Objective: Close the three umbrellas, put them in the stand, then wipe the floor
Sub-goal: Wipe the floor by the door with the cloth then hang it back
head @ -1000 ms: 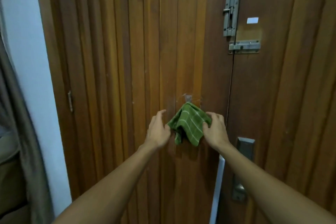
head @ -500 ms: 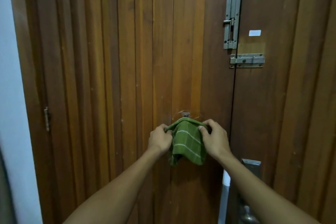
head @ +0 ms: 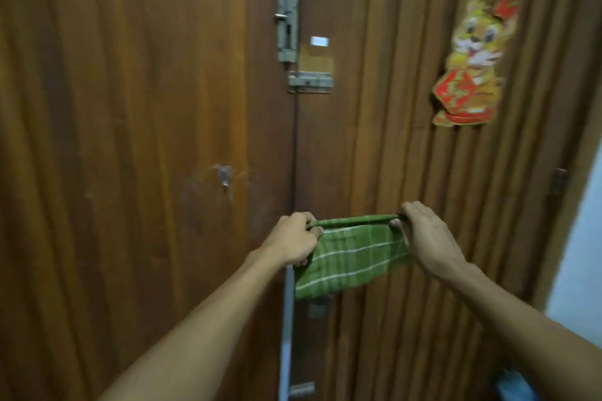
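A green cloth [head: 351, 255] with thin white stripes hangs stretched between both hands in front of a wooden double door [head: 130, 107]. My left hand [head: 293, 242] grips its left top corner. My right hand [head: 426, 238] grips the right top corner, so the top edge is pulled taut. A small metal hook [head: 224, 176] on the left door leaf is bare, up and to the left of the cloth. No umbrellas, stand or floor are in view.
Two metal slide bolts [head: 286, 32] sit at the seam of the door leaves. A paper tiger decoration [head: 472, 65] is stuck on the right leaf. A door handle plate [head: 317, 308] shows below the cloth. A pale wall [head: 580, 254] borders the right.
The cloth has come off the hook and moved right and down. It was bunched between my hands; now it is spread wide. The view has swung to the right.
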